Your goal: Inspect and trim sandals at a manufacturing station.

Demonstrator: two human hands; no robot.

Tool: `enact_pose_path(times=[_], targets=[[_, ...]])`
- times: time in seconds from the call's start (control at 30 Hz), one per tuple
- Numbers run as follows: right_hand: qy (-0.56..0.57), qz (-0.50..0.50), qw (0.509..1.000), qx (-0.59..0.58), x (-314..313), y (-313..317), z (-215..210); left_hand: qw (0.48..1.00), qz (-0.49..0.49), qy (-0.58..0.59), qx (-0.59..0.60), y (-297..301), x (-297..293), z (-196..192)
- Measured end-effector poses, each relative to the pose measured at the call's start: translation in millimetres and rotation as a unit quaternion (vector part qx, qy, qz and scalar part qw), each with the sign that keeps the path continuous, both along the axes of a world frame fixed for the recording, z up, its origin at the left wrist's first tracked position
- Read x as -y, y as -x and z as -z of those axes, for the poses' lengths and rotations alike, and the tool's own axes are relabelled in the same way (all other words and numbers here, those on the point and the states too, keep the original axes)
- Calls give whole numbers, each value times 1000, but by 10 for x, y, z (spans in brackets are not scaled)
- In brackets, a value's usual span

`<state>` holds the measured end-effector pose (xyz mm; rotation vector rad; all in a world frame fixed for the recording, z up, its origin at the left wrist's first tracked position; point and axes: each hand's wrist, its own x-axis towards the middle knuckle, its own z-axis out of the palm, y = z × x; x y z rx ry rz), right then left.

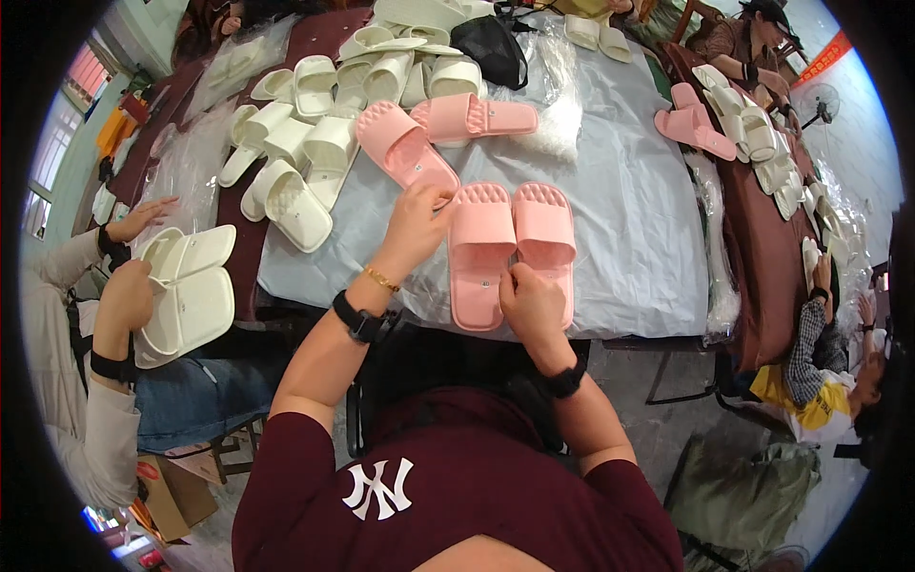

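Note:
A pair of pink slippers lies side by side in front of me, a left slipper (478, 229) and a right slipper (545, 227), with quilted insoles and wide straps. My right hand (534, 303) is closed at their inner edges, thumb over the sole. My left hand (419, 227) has its fingers pinched at the toe-side edge of the left slipper, close to the heel of another pink slipper (389, 138). Which of the two edges the fingertips grip is partly hidden. One more pink slipper (457, 116) lies behind, turned sideways.
A grey plastic sheet (629, 219) covers the table. White slippers (295, 195) are heaped at the left and back, near a black bag (491, 50). At left, another person's hands hold white slippers (205, 305). Pink slippers (694, 124) and co-workers are at right.

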<state>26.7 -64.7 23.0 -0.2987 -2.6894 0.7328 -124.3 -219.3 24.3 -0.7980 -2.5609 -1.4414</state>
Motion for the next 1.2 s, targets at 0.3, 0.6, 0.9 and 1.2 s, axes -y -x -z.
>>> enact_pose_path(times=[0.3,0.6,0.9,1.2], targets=[[-19,29,998,-53,76,241,268,979,17,177,-103,261,-351,25],[-30,32,997,-66,121,221,307,967,12,234,98,432,-608,168],[-40,27,997,-65,94,215,308,968,-8,215,127,339,-650,53],[-28,15,998,-50,52,151,363,971,13,144,190,382,-717,239]])
